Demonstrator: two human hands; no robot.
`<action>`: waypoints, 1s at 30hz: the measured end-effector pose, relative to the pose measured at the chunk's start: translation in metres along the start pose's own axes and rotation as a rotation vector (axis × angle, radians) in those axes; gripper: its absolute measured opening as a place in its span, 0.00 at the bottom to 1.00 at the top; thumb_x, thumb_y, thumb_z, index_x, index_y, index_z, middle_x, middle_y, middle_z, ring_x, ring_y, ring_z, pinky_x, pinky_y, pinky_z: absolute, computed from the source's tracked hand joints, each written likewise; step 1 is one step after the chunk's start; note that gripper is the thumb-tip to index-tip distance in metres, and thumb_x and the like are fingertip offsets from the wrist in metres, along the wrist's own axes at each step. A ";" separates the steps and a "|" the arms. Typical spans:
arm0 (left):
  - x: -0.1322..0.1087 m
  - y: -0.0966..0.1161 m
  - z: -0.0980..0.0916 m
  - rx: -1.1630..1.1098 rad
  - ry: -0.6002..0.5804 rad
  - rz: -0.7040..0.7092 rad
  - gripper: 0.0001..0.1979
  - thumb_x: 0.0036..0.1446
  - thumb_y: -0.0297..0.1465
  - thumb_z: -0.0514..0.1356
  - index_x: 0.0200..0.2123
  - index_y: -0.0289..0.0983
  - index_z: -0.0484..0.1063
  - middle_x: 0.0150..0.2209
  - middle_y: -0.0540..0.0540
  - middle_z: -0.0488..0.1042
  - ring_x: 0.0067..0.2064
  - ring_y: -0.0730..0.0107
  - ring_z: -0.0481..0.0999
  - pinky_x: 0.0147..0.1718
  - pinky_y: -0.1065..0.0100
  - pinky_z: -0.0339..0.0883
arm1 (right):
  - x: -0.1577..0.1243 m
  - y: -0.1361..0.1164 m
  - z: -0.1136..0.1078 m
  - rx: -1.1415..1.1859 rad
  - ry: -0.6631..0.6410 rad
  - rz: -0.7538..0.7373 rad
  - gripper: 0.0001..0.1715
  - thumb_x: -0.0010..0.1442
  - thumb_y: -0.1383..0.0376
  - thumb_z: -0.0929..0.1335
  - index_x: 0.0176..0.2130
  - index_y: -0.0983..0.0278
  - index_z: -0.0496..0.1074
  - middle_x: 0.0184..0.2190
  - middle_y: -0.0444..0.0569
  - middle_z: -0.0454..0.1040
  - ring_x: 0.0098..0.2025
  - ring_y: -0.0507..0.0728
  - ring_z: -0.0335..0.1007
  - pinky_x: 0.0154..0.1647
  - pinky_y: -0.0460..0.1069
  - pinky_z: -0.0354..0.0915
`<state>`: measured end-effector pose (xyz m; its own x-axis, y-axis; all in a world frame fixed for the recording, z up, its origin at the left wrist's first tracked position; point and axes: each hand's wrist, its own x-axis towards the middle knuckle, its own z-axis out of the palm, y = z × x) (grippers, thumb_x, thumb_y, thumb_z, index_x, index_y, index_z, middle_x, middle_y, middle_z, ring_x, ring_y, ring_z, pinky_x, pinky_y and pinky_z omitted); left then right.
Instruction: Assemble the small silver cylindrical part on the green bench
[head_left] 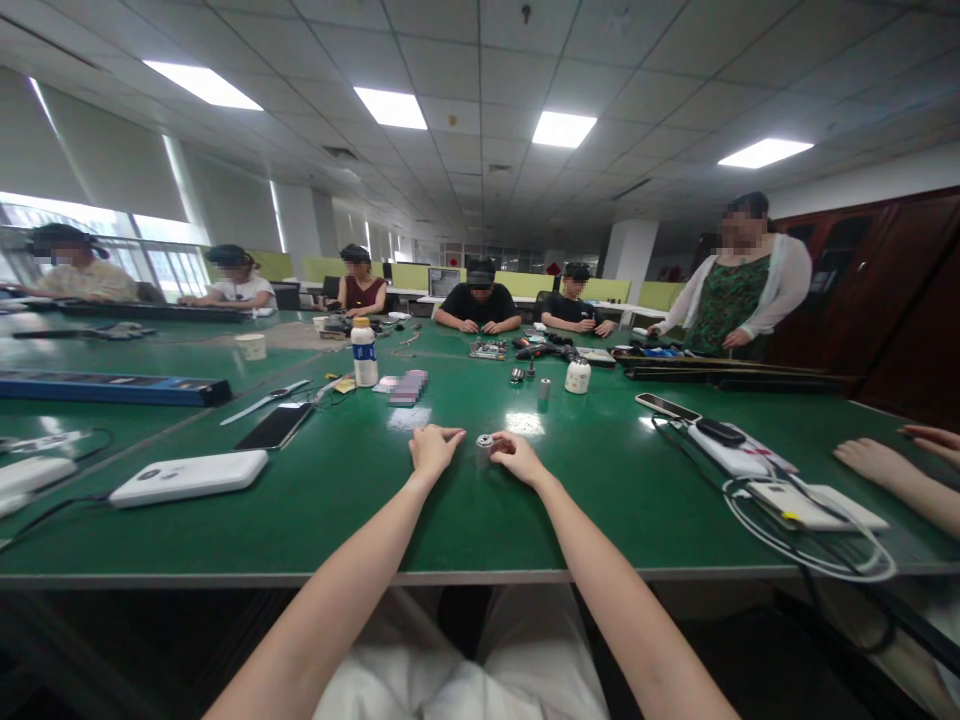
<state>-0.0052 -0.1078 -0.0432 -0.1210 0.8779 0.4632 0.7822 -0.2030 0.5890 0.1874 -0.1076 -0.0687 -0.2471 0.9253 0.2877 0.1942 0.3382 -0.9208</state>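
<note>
A small silver metal cylinder (484,452) stands upright on the green table in front of me, with a recessed, dark-marked top. My right hand (517,457) is at its right side, thumb and fingertips closed against it near the top. Just left of the cylinder and apart from it is my left hand (435,450). Its fingers are curled and the thumb and forefinger come together, pointing right. Whether something small is pinched there cannot be made out. Farther back stands a second metal cylinder (544,389), beside a white round jar (577,376) and small dark metal parts (517,375).
Left are a white power bank (189,478), a phone (274,426) and a bottle (364,353). Right lie cabled white devices (817,505), another phone (667,407) and a neighbour's hand (874,458). Several people sit across the green table (337,530); one person (742,280) stands.
</note>
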 end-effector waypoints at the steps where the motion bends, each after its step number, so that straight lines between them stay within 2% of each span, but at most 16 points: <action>1: -0.001 0.003 -0.001 -0.024 0.017 0.033 0.11 0.56 0.40 0.62 0.37 0.45 0.82 0.39 0.42 0.79 0.48 0.49 0.70 0.48 0.54 0.62 | 0.000 -0.001 0.000 0.004 -0.014 0.002 0.19 0.44 0.71 0.71 0.39 0.62 0.74 0.32 0.44 0.78 0.35 0.54 0.74 0.41 0.50 0.70; 5: -0.007 0.015 -0.003 -0.128 0.050 0.202 0.11 0.59 0.40 0.60 0.39 0.46 0.81 0.38 0.47 0.80 0.45 0.61 0.72 0.50 0.61 0.63 | -0.002 -0.005 0.000 0.021 -0.047 0.007 0.20 0.43 0.65 0.75 0.40 0.63 0.75 0.34 0.46 0.78 0.34 0.55 0.74 0.41 0.52 0.70; 10: -0.016 0.023 -0.002 -0.209 0.022 0.308 0.09 0.57 0.40 0.62 0.36 0.45 0.82 0.35 0.47 0.79 0.44 0.61 0.72 0.47 0.62 0.65 | -0.002 -0.003 -0.001 0.030 -0.052 0.021 0.21 0.43 0.62 0.77 0.39 0.64 0.75 0.30 0.45 0.78 0.33 0.54 0.74 0.42 0.52 0.70; 15: -0.016 0.022 0.001 -0.257 -0.040 0.330 0.10 0.57 0.39 0.62 0.37 0.45 0.82 0.34 0.47 0.80 0.43 0.61 0.72 0.45 0.61 0.65 | -0.002 -0.003 -0.001 0.047 -0.078 0.022 0.24 0.41 0.62 0.78 0.39 0.64 0.74 0.30 0.44 0.78 0.33 0.54 0.74 0.41 0.51 0.69; 22: -0.014 0.021 0.004 -0.288 -0.119 0.349 0.11 0.58 0.36 0.59 0.39 0.45 0.81 0.36 0.47 0.80 0.43 0.61 0.72 0.45 0.60 0.65 | -0.001 -0.005 -0.002 0.071 -0.109 0.023 0.24 0.38 0.58 0.78 0.35 0.63 0.71 0.28 0.43 0.77 0.33 0.55 0.75 0.39 0.51 0.69; 26: -0.016 0.021 0.005 -0.286 -0.093 0.348 0.11 0.58 0.37 0.60 0.42 0.45 0.80 0.39 0.47 0.79 0.46 0.61 0.72 0.48 0.60 0.64 | -0.001 -0.006 -0.001 0.074 -0.103 0.021 0.25 0.37 0.57 0.79 0.32 0.63 0.70 0.27 0.43 0.77 0.32 0.55 0.75 0.39 0.51 0.69; 30: -0.016 0.022 0.004 -0.267 -0.043 0.330 0.08 0.54 0.39 0.64 0.34 0.43 0.81 0.38 0.47 0.78 0.46 0.61 0.72 0.50 0.60 0.63 | -0.003 -0.008 0.000 0.069 -0.089 0.015 0.25 0.37 0.56 0.79 0.33 0.64 0.71 0.27 0.44 0.77 0.32 0.55 0.75 0.38 0.51 0.69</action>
<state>0.0169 -0.1243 -0.0403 0.1391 0.7630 0.6313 0.5882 -0.5765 0.5672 0.1864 -0.1127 -0.0623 -0.3291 0.9100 0.2523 0.1336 0.3094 -0.9415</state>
